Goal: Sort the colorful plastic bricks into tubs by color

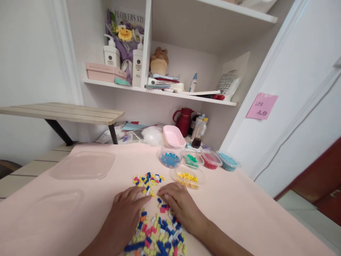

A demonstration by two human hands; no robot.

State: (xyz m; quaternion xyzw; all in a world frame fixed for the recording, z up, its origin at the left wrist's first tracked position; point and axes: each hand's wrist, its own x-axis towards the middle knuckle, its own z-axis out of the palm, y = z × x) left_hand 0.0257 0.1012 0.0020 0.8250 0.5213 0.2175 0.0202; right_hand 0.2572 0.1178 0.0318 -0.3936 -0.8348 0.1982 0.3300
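A scatter of small coloured beads in yellow, blue, pink and white lies on the pink table cover between my hands, with a smaller cluster just beyond them. My left hand rests palm down on the left side of the beads, fingers stretched toward the far cluster. My right hand lies flat on the right side, fingertips touching beads. Neither hand holds anything I can see. A clear bowl of yellow beads stands just past my right hand.
Further back stand clear bowls of blue beads, green beads, red beads and turquoise beads, and a pink tub. Two clear plastic lids lie on the left. Shelves with bottles and a red jug stand behind.
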